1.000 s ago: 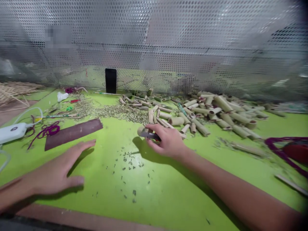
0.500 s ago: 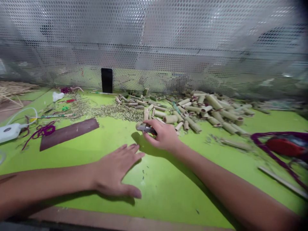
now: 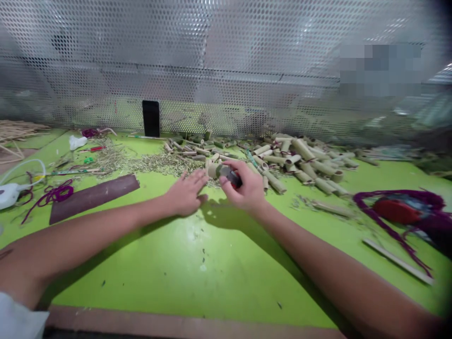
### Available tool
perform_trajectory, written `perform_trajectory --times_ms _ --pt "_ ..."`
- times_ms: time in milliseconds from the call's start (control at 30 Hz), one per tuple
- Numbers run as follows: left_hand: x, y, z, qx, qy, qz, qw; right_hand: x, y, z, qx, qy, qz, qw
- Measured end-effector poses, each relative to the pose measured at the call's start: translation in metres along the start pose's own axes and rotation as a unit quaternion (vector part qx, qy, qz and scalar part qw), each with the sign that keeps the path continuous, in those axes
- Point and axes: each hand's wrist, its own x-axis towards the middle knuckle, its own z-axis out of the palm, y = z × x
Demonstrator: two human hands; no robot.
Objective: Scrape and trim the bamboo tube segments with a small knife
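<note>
Fingers point(image 3: 230, 190) round tool point(image 3: 233, 177), hollow bamboo point(image 3: 304, 149), shavings point(image 3: 165, 163)

A black smartphone point(image 3: 151, 118) stood upright against a perforated metal screen point(image 3: 247, 37). To the left, a purple cord point(image 3: 63, 190) lay tangled at one end of a dark brown strip point(image 3: 99, 194), near a white device point(image 3: 9, 195). To the far right, more purple cord point(image 3: 406, 193) lay around a red object point(image 3: 397, 210).
</note>
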Motion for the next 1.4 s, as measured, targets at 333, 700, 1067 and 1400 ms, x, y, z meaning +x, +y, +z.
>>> perform_trajectory --times_ms 333,700,1067,1400 --pt "-0.094 0.037 -0.007 -0.119 -0.084 0.159 0.976 -0.004 0.008 0.005 -0.011 -0.035 -0.007 0.999" --pt "-0.036 -0.041 -0.028 -0.045 -0.13 0.103 0.985 -0.006 0.007 0.007 -0.028 -0.05 -0.023 0.998" --pt "-0.184 0.012 -0.054 -0.202 -0.255 0.249 0.912 -0.007 0.009 0.01 -0.015 -0.071 -0.031 0.997" --pt "-0.083 -0.063 -0.034 0.007 -0.155 0.161 0.975 -0.007 0.007 0.009 -0.036 -0.076 -0.002 0.996"
